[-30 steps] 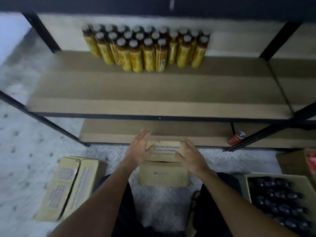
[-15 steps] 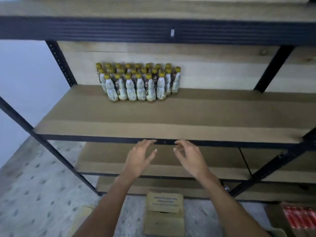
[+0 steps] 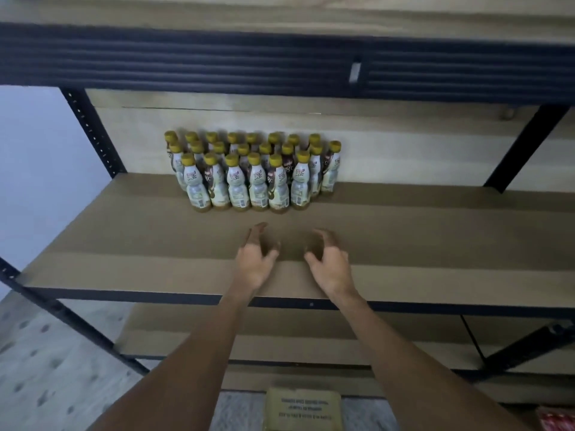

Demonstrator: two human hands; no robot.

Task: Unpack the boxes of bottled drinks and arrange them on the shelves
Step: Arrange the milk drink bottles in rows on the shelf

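Over the shelf (image 3: 124, 244), hands (image 3: 253, 265) (image 3: 331, 269) have neared the bottles (image 3: 255, 181).

yellow-capped bottles (image 3: 252, 172) clustered on shelf (image 3: 435, 231), left hand (image 3: 253, 262), right hand (image 3: 329, 264) empty

Left arm (image 3: 199, 353): was bare and stretched forward from the lower left of the view, nearly straight
Left hand (image 3: 253, 262): showed its back to the camera, fingers loosely bent and spread, thumb out toward the other hand, holding nothing
Right arm (image 3: 395, 353): was bare and stretched forward from the lower right, converging on the left
Right hand (image 3: 329, 262): was held back-up, fingers half bent, thumb turned inward, holding nothing
Spacing: the hands were level, near each other, not touching
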